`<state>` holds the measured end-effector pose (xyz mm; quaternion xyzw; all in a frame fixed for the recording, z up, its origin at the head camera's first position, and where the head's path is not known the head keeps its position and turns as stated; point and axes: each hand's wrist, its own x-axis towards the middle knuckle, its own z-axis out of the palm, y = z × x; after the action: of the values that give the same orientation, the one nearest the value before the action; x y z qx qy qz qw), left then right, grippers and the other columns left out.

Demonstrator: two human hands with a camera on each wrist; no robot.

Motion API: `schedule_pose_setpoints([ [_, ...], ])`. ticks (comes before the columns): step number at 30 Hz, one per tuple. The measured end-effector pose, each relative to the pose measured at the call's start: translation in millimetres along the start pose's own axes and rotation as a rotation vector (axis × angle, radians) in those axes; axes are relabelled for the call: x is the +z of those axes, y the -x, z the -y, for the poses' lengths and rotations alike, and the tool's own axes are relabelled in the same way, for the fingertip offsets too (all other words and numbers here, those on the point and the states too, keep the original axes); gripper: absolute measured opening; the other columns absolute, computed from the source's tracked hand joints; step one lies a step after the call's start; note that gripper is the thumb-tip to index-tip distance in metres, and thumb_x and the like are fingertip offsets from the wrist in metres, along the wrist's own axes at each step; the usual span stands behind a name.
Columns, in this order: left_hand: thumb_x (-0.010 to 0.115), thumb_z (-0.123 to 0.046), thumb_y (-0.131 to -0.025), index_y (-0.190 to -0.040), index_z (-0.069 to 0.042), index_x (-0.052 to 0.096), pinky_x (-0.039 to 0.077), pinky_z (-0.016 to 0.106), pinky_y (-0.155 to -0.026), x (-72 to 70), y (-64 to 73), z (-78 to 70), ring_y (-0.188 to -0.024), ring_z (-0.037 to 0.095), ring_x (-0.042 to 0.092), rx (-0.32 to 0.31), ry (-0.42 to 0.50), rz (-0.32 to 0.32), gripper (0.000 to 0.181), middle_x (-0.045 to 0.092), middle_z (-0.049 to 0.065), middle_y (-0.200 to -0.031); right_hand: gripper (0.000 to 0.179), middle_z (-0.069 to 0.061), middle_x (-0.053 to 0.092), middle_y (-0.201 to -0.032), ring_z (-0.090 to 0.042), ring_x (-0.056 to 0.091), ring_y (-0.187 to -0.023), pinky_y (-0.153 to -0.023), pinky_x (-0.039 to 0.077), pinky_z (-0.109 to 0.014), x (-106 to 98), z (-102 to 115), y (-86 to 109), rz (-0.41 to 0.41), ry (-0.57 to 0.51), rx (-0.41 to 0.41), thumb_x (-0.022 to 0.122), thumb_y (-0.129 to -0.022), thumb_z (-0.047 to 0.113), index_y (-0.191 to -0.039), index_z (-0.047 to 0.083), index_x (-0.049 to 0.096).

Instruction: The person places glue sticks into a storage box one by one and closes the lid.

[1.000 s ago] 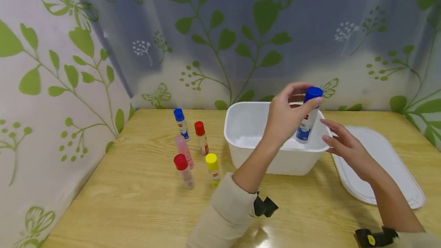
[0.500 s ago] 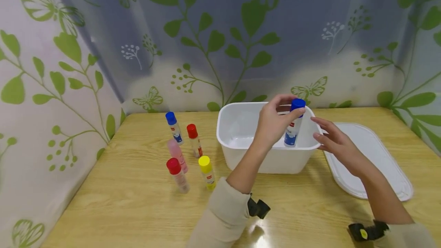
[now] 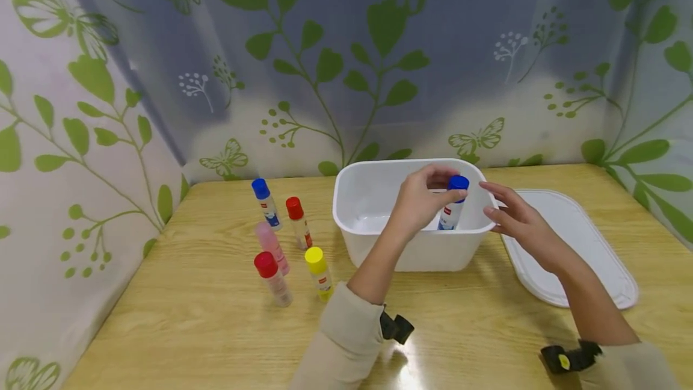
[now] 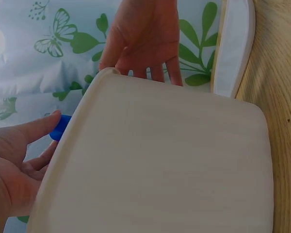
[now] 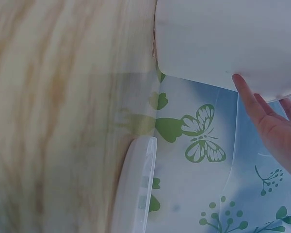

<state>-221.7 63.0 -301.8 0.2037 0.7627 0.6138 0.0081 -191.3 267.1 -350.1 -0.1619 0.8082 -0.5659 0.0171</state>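
Observation:
My left hand (image 3: 419, 200) pinches a clear glue bottle with a blue cap (image 3: 450, 212) near its cap. The bottle stands upright inside the white plastic bin (image 3: 408, 254), toward its right end, its lower part hidden by the front wall. In the left wrist view, just the blue cap (image 4: 59, 128) shows past the bin's rim, at the left fingertips. My right hand (image 3: 522, 221) touches the bin's right end, fingers fairly straight at the rim. From the right wrist view, one fingertip (image 5: 238, 80) lies against the bin's outer wall.
Left of the bin stand several smaller bottles: one blue-capped (image 3: 267, 204), one red-capped (image 3: 299, 223), one pink (image 3: 272, 247), another red-capped (image 3: 273, 278) and one yellow-capped (image 3: 319, 273). A white lid (image 3: 574, 245) lies right of the bin. Behind hangs a leaf-patterned curtain (image 3: 303, 47).
My left hand has lowered the blue-capped glue bottle deeper into the bin. The right hand stays at the bin's right rim. The whole head view has shifted slightly.

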Motion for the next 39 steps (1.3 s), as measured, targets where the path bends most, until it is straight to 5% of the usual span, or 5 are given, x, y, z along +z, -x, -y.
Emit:
schedule_pose_setpoints([
  [22, 0.073, -0.003, -0.077, -0.100, -0.006, 0.064, 0.049, 0.020, -0.073, -2.6, -0.3, 13.2, -0.084, 0.010, 0.059, -0.185, -0.097, 0.215, 0.025, 0.064, 0.001, -0.090, 0.051, -0.022, 0.017, -0.146, -0.029, 0.037, -0.119, -0.081, 0.046, -0.022, 1, 0, -1.0, 0.019, -0.022, 0.004, 0.042, -0.099, 0.018, -0.145, 0.011, 0.022],
  [31, 0.076, -0.004, -0.075, -0.096, -0.007, 0.065, 0.048, 0.020, -0.072, 1.3, -4.1, 14.3, -0.086, 0.010, 0.059, -0.192, -0.184, 0.280, 0.024, 0.064, 0.000, -0.092, 0.051, -0.023, 0.016, -0.146, -0.031, 0.037, -0.119, -0.081, 0.046, -0.021, 0, 0, 1.2, 0.003, -0.020, 0.014, 0.043, -0.099, 0.018, -0.145, 0.011, 0.023],
  [39, 0.075, -0.006, -0.076, -0.098, -0.006, 0.064, 0.048, 0.019, -0.071, 1.3, -5.7, 14.4, -0.084, 0.009, 0.057, -0.187, -0.178, 0.314, 0.024, 0.062, -0.001, -0.090, 0.050, -0.024, 0.016, -0.145, -0.015, 0.042, -0.113, -0.079, 0.046, -0.019, -2, 1, 1.9, 0.000, -0.012, 0.003, 0.043, -0.099, 0.018, -0.145, 0.012, 0.023],
])
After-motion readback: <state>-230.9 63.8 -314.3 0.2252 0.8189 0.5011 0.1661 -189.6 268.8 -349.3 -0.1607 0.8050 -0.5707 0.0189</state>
